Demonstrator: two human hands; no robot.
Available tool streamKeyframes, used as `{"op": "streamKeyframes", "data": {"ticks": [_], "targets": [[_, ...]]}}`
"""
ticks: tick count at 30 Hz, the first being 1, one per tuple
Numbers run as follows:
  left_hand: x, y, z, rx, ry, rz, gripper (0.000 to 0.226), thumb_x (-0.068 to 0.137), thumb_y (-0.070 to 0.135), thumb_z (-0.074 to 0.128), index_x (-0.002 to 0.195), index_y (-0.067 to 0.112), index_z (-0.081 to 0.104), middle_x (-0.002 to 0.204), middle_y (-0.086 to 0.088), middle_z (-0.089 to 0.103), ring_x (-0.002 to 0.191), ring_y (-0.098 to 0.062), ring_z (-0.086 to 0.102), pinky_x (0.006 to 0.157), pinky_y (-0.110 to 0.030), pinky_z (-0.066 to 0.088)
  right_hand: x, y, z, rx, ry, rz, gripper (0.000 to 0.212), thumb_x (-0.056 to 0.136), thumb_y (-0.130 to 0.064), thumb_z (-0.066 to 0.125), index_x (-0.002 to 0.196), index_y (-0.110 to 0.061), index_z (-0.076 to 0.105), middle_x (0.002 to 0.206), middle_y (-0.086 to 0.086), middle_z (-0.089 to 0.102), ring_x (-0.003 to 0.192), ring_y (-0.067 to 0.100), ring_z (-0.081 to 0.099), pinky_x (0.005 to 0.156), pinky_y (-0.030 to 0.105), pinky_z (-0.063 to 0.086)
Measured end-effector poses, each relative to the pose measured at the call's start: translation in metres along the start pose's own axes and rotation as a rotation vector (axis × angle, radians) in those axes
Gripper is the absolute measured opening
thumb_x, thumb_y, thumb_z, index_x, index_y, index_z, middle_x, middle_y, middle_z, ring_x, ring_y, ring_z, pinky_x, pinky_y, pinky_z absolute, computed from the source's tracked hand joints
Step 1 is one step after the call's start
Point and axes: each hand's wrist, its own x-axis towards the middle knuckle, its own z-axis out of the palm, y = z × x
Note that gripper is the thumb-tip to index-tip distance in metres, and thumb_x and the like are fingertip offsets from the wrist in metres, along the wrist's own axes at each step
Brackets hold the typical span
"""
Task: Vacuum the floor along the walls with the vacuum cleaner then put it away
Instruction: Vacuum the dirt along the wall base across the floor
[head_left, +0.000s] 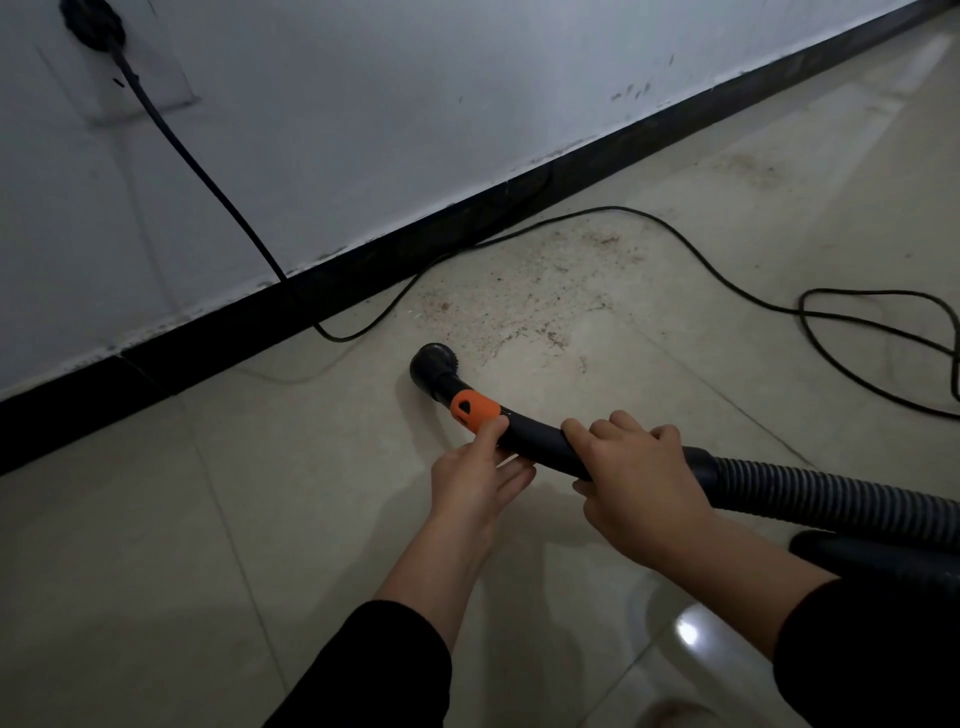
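Black plastic, the vacuum's curved wand (535, 441) is hanging low over the pale tiled floor (156, 571), not far out from the wall. Its round nozzle (431, 364) is pointing down at the tiles, right at the near edge of a patch of brownish grit (535, 296). An orange collar (475, 409) is sitting on the wand just behind the nozzle, and a ribbed hose (831, 493) is running off from the wand's back end towards the right edge.

The right hand (639, 483) is wrapping fully round the wand where it meets the hose, fingers curled over the top. The left hand (472, 478) is holding more loosely further forward: the thumb is pressing on the rear edge of the orange collar while the fingers are lying fairly straight underneath the tube. Both arms are wearing dark sleeves (395, 670).

Beyond the grit, a thin black power cord (727, 280) is trailing in loops across the tiles and climbing to a plug (93, 23) high on the scuffed white wall (415, 104). A black skirting board (208, 338) is running along the foot of that wall.
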Motion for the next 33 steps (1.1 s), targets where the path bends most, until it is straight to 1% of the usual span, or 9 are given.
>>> {"op": "streamKeyframes", "data": {"ticks": [5,10,15,17,20,23,29,31,33], "targets": [[-0.009,-0.004,0.006,-0.001,-0.005,-0.026,0.017,0.090,0.018,0.067,0.095,0.002,0.064,0.091,-0.012,0.073,0.074,-0.022,0.074,0.057,-0.025,0.058,-0.010,0.004,-0.007,-0.011,-0.029,0.011,0.039,0.091,-0.027,0.053,0.127,-0.025,0.036,0.111,-0.005,0.054,0.107,0.019,0.043,0.086,0.040,0.035],[-0.021,0.000,0.017,0.033,-0.012,-0.079,0.022,0.091,0.018,0.065,0.101,-0.001,0.060,0.100,-0.018,0.071,0.072,-0.022,0.074,0.059,-0.026,0.060,-0.016,0.012,-0.023,-0.024,-0.068,0.028,0.039,0.091,-0.027,0.054,0.126,-0.024,0.038,0.113,-0.004,0.054,0.110,0.020,0.043,0.086,0.040,0.035],[-0.028,0.002,0.020,0.054,-0.018,-0.106,0.027,0.092,0.018,0.064,0.110,-0.003,0.059,0.103,-0.020,0.070,0.079,-0.025,0.073,0.062,-0.027,0.060,-0.022,0.011,-0.031,-0.033,-0.089,0.040,0.038,0.090,-0.022,0.053,0.124,-0.022,0.040,0.113,-0.003,0.054,0.111,0.020,0.042,0.085,0.040,0.033],[-0.029,-0.001,0.021,0.056,-0.015,-0.112,0.024,0.093,0.018,0.063,0.106,-0.002,0.059,0.101,-0.019,0.070,0.078,-0.024,0.073,0.062,-0.027,0.060,-0.025,0.012,-0.031,-0.041,-0.095,0.041,0.039,0.090,-0.021,0.053,0.126,-0.022,0.039,0.113,-0.003,0.054,0.112,0.020,0.042,0.084,0.040,0.033],[-0.033,-0.008,0.025,0.041,-0.009,-0.119,0.016,0.093,0.017,0.063,0.095,0.002,0.060,0.094,-0.016,0.071,0.072,-0.021,0.073,0.060,-0.026,0.060,-0.030,0.018,-0.032,-0.052,-0.102,0.045,0.040,0.090,-0.021,0.053,0.128,-0.022,0.039,0.114,-0.003,0.054,0.112,0.020,0.042,0.085,0.040,0.033],[-0.037,-0.014,0.034,0.035,0.004,-0.115,0.014,0.093,0.017,0.064,0.089,0.004,0.060,0.089,-0.013,0.070,0.068,-0.019,0.073,0.059,-0.026,0.059,-0.035,0.025,-0.034,-0.064,-0.108,0.057,0.040,0.090,-0.021,0.052,0.127,-0.023,0.039,0.114,-0.003,0.053,0.111,0.020,0.042,0.087,0.040,0.033],[-0.049,-0.023,0.047,0.011,-0.002,-0.130,0.015,0.092,0.016,0.064,0.086,0.003,0.060,0.086,-0.013,0.070,0.062,-0.017,0.072,0.058,-0.025,0.059,-0.048,0.036,-0.040,-0.079,-0.125,0.066,0.039,0.090,-0.022,0.053,0.126,-0.024,0.040,0.114,-0.003,0.054,0.111,0.020,0.043,0.089,0.041,0.035],[-0.054,-0.027,0.051,0.001,-0.003,-0.143,0.015,0.092,0.016,0.064,0.086,0.003,0.060,0.085,-0.012,0.070,0.063,-0.017,0.072,0.058,-0.025,0.059,-0.053,0.040,-0.045,-0.090,-0.133,0.067,0.039,0.091,-0.022,0.053,0.127,-0.025,0.039,0.115,-0.003,0.054,0.111,0.019,0.043,0.090,0.041,0.035],[-0.060,-0.030,0.055,-0.002,-0.011,-0.157,0.014,0.092,0.016,0.064,0.087,0.003,0.060,0.088,-0.014,0.070,0.066,-0.018,0.072,0.059,-0.026,0.059,-0.058,0.043,-0.050,-0.112,-0.146,0.065,0.039,0.090,-0.022,0.053,0.127,-0.025,0.039,0.115,-0.004,0.054,0.112,0.019,0.043,0.090,0.041,0.035]]}}
